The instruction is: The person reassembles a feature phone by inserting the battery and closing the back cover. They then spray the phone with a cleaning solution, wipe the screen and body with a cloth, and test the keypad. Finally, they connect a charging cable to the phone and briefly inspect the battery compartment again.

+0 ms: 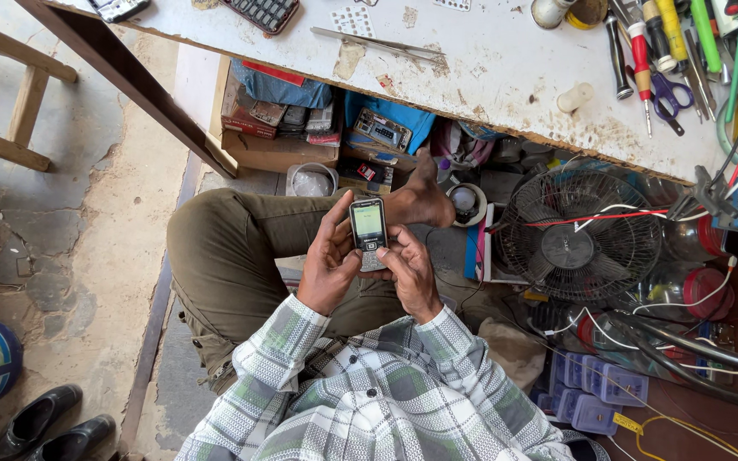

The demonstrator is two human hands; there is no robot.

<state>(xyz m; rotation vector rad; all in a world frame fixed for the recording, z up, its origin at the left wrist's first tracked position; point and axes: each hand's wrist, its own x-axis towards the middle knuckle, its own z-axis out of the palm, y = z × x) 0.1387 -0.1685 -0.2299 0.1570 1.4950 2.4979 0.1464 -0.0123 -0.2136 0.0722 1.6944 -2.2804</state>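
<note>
A small keypad mobile phone (369,232) with a lit screen is held upright over my lap. My left hand (328,260) wraps its left side, thumb along the edge. My right hand (410,271) supports it from the right, with the thumb on the keypad. I sit with my olive-trousered leg (232,256) crossed and my bare foot (424,198) resting beyond the phone. My sleeves are green-and-white plaid.
A worn white workbench (489,68) spans the top, bearing screwdrivers (642,60), scissors (670,98), tweezers (382,43) and a calculator (262,13). Under it lie boxes and parts. A small black fan (578,239) with wires stands right. Black shoes (53,423) lie at lower left.
</note>
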